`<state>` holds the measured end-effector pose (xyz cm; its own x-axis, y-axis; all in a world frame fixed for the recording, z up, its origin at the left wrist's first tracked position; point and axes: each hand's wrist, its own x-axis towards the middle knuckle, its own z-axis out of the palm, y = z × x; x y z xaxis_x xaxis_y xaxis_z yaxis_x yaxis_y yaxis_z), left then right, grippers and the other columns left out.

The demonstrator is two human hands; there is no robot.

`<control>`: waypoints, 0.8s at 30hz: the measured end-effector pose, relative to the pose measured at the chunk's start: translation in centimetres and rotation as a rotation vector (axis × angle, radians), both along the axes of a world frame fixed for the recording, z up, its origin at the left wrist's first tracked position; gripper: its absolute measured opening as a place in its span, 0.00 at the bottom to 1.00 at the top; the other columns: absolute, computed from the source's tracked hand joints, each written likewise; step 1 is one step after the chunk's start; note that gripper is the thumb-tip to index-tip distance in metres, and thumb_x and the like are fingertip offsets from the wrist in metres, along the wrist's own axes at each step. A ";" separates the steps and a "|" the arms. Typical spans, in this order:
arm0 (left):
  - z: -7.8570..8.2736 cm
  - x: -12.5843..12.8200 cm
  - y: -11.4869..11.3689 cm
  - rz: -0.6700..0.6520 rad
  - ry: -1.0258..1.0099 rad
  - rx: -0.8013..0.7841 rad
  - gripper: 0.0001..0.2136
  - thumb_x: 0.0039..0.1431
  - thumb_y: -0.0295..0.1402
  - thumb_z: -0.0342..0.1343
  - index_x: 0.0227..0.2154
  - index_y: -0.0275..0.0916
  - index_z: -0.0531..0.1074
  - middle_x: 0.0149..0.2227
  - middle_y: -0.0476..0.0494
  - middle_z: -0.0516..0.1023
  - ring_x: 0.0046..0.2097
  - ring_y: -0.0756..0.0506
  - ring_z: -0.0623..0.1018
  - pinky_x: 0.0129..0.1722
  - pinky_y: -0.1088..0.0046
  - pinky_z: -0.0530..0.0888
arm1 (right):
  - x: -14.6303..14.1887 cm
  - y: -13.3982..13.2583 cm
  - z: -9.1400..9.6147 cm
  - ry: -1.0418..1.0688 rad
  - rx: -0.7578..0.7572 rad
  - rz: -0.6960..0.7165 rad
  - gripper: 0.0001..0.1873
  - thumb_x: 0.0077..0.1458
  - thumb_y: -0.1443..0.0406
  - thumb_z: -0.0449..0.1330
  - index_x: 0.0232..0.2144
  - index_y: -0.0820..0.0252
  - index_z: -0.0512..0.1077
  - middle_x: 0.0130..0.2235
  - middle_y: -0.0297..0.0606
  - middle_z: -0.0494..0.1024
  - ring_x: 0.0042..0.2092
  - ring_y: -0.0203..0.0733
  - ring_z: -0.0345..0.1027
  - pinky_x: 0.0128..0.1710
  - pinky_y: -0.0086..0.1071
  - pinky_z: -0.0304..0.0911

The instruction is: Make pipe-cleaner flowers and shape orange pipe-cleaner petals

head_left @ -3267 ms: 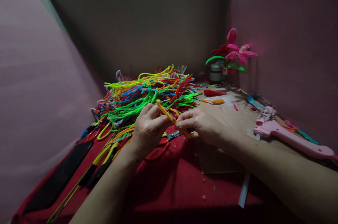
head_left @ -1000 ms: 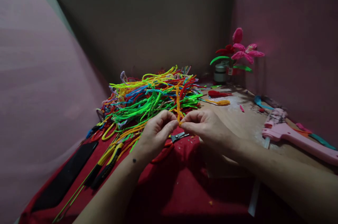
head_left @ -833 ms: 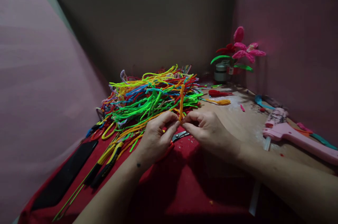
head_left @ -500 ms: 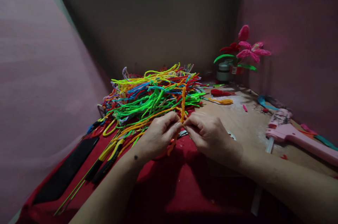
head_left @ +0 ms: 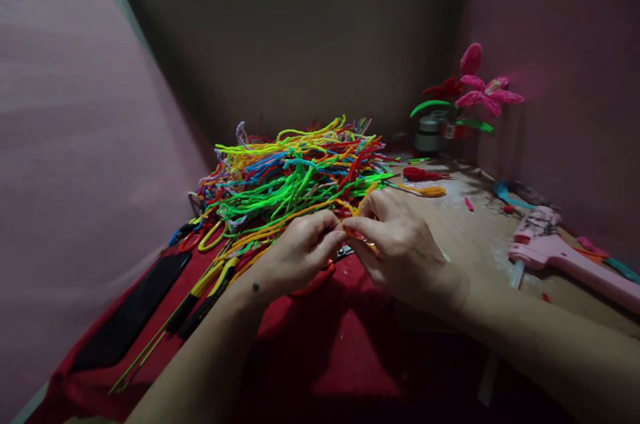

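My left hand [head_left: 305, 244] and my right hand [head_left: 400, 244] meet above a red cloth, thumb and fingers pinched on both. Between them they hold an orange pipe cleaner [head_left: 370, 246], seen in part beneath my right fingers; the pinched spot itself is mostly covered. Just past the hands lies a big heap of coloured pipe cleaners [head_left: 300, 184] in green, yellow, blue, red and orange. Under my left hand shows a red-orange handle [head_left: 315, 283], with a bit of metal near it.
Left of my arm lie yellow-black handled pliers [head_left: 213, 297], thin green wires [head_left: 145, 357] and a flat black slab [head_left: 133, 314]. On the right are a pink glue gun [head_left: 565, 257], an orange looped piece [head_left: 430, 191] and a red bundle [head_left: 423, 174]. A pink pipe-cleaner flower [head_left: 487, 94] stands behind.
The orange pipe cleaner stood upright between my hands; now it is bent down toward my right hand. My right hand has turned and its fingers have come over the piece.
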<state>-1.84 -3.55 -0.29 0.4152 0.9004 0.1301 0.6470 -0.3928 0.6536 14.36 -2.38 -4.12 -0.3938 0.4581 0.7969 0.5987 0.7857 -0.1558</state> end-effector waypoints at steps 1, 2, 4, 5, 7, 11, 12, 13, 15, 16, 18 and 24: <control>0.0 0.0 -0.1 0.014 -0.002 0.000 0.10 0.58 0.35 0.46 0.24 0.36 0.64 0.22 0.52 0.63 0.24 0.53 0.61 0.23 0.78 0.61 | 0.0 -0.1 0.2 -0.013 -0.003 -0.016 0.11 0.54 0.68 0.53 0.26 0.64 0.74 0.29 0.44 0.67 0.34 0.43 0.56 0.33 0.37 0.55; 0.1 0.1 -0.1 0.023 -0.009 -0.002 0.10 0.57 0.35 0.46 0.24 0.36 0.64 0.22 0.52 0.63 0.24 0.53 0.62 0.23 0.78 0.61 | 0.1 -0.1 0.3 -0.018 -0.011 -0.021 0.11 0.53 0.68 0.53 0.24 0.64 0.74 0.30 0.45 0.68 0.36 0.43 0.56 0.34 0.37 0.55; 0.0 0.1 -0.2 0.033 -0.035 -0.006 0.10 0.57 0.35 0.47 0.24 0.36 0.64 0.21 0.52 0.64 0.24 0.53 0.62 0.22 0.78 0.61 | 0.2 -0.1 0.5 -0.007 -0.057 -0.001 0.10 0.52 0.68 0.55 0.23 0.63 0.74 0.31 0.44 0.70 0.37 0.44 0.57 0.36 0.38 0.54; 0.0 0.1 -0.2 0.036 -0.051 -0.011 0.10 0.57 0.35 0.47 0.24 0.36 0.64 0.21 0.52 0.64 0.23 0.53 0.62 0.22 0.78 0.61 | 0.2 -0.1 0.6 0.009 -0.102 0.020 0.09 0.51 0.69 0.56 0.23 0.63 0.74 0.30 0.43 0.71 0.37 0.44 0.58 0.36 0.38 0.54; -0.1 0.0 -0.2 0.039 -0.083 -0.033 0.09 0.56 0.35 0.48 0.24 0.36 0.63 0.21 0.52 0.64 0.23 0.54 0.63 0.22 0.79 0.61 | 0.3 0.2 0.7 0.060 -0.242 0.071 0.06 0.50 0.69 0.58 0.24 0.61 0.74 0.27 0.40 0.72 0.35 0.42 0.59 0.35 0.36 0.55; -0.4 0.0 0.0 0.044 -0.145 -0.128 0.09 0.56 0.36 0.48 0.25 0.36 0.64 0.20 0.52 0.65 0.22 0.54 0.63 0.21 0.79 0.61 | 0.5 0.8 0.9 0.168 -0.658 0.196 0.06 0.47 0.71 0.58 0.24 0.61 0.75 0.23 0.34 0.73 0.27 0.35 0.62 0.29 0.30 0.55; -0.5 0.0 0.1 0.044 -0.163 -0.152 0.09 0.57 0.36 0.48 0.25 0.36 0.64 0.20 0.52 0.65 0.22 0.54 0.63 0.21 0.79 0.61 | 0.6 0.9 1.0 0.196 -0.755 0.230 0.06 0.47 0.71 0.57 0.23 0.62 0.75 0.22 0.34 0.73 0.26 0.34 0.62 0.27 0.29 0.55; -0.5 0.1 0.1 0.048 -0.179 -0.167 0.09 0.56 0.36 0.48 0.25 0.36 0.64 0.20 0.52 0.65 0.22 0.54 0.63 0.21 0.79 0.61 | 0.6 1.0 1.1 0.228 -0.841 0.262 0.07 0.46 0.71 0.57 0.23 0.62 0.75 0.21 0.33 0.72 0.25 0.33 0.61 0.26 0.28 0.54; -0.6 0.2 0.1 0.064 -0.205 -0.177 0.09 0.56 0.35 0.49 0.25 0.35 0.65 0.20 0.52 0.66 0.22 0.54 0.64 0.22 0.79 0.62 | 0.6 1.0 1.2 0.294 -0.972 0.313 0.07 0.45 0.70 0.56 0.21 0.63 0.74 0.20 0.33 0.71 0.24 0.32 0.60 0.25 0.28 0.54; -0.5 0.3 0.1 0.076 -0.218 -0.176 0.09 0.55 0.35 0.49 0.24 0.35 0.65 0.20 0.52 0.66 0.22 0.54 0.64 0.22 0.79 0.62 | 0.6 1.0 1.2 0.326 -1.021 0.333 0.07 0.45 0.70 0.56 0.20 0.63 0.73 0.19 0.32 0.70 0.23 0.32 0.60 0.24 0.27 0.54; -0.4 0.5 0.1 0.101 -0.243 -0.158 0.09 0.54 0.34 0.50 0.24 0.34 0.67 0.20 0.52 0.66 0.22 0.54 0.64 0.21 0.80 0.61 | 0.5 1.0 1.3 0.378 -1.090 0.355 0.07 0.43 0.71 0.55 0.19 0.64 0.72 0.18 0.32 0.70 0.23 0.32 0.60 0.24 0.27 0.55; -0.3 0.7 0.0 0.161 -0.280 -0.127 0.08 0.52 0.34 0.53 0.22 0.34 0.68 0.17 0.54 0.62 0.19 0.56 0.60 0.17 0.82 0.57 | 0.4 0.8 0.9 0.415 -0.993 0.292 0.07 0.43 0.71 0.55 0.19 0.65 0.73 0.19 0.33 0.70 0.23 0.32 0.59 0.23 0.27 0.55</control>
<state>-1.10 -3.56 -0.58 0.2302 0.9678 0.1020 0.4826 -0.2046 0.8516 14.72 -1.57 -3.17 -0.3785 0.8982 0.2234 0.1668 0.3035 -0.9381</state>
